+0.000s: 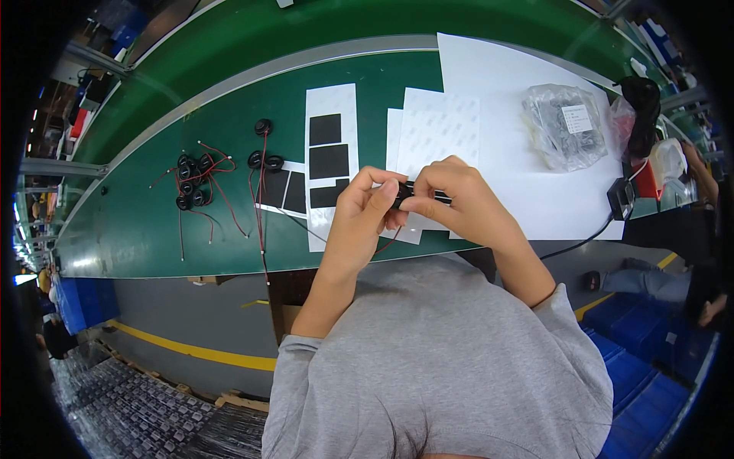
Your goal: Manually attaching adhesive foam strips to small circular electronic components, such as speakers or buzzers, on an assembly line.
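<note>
Close together over the table's near edge, my left hand (364,205) and my right hand (462,197) pinch a small round black part (401,194). A thin red wire (388,245) hangs below it. My fingers cover most of the part, so its exact kind is hard to make out. Left of my hands lie a few similar black round parts with red wires (264,127). Farther left is a tangled pile of several more (186,170). Beside my left hand, a white backing sheet (331,99) carries black rectangular pads (328,161).
White patterned sheets (437,126) lie beyond my hands on a large white sheet (497,84). A clear plastic bag (562,126) with a label rests at right. A black hexagonal device (621,199) with a cable sits at the green table's (138,206) right end. Another person's arm (701,174) shows far right.
</note>
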### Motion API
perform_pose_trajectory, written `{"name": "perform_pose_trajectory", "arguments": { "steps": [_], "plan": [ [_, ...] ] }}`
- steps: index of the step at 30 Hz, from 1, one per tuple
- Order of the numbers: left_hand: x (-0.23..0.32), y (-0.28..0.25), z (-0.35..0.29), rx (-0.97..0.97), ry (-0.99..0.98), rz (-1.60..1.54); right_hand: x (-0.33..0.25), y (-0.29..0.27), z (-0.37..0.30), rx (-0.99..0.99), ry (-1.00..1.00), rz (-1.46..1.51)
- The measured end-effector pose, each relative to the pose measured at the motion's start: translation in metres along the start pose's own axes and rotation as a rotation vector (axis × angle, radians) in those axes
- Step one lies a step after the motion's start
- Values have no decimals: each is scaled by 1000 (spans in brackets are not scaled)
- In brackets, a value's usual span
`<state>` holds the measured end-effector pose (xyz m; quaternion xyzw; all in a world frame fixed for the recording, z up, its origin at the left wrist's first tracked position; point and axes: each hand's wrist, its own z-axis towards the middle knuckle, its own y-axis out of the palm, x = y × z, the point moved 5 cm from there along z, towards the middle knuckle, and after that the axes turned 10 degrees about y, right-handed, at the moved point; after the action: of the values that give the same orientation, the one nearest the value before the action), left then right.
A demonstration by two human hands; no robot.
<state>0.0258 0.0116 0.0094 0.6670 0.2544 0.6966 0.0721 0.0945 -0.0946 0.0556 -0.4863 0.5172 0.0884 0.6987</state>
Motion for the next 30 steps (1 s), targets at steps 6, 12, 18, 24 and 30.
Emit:
{"name": "perform_pose_trajectory", "arguments": {
  "steps": [6, 12, 18, 24, 30],
  "plan": [
    [-2, 4, 0, -53, -55, -235, 3, 3, 0, -19, -35, 178],
    [-4, 3, 1, 11, -33, -16, 1, 4, 1, 14, -86, -13],
    [-1, 1, 1, -14, -20, 104, 4, 1, 0, 43, 35, -124],
    [-2, -3, 1, 20, 14, 177, 6, 5, -1, -56, -8, 146],
    [-3, -6, 0, 116, 55, 54, 8, 7, 0, -90, 42, 239]
  ]
}}
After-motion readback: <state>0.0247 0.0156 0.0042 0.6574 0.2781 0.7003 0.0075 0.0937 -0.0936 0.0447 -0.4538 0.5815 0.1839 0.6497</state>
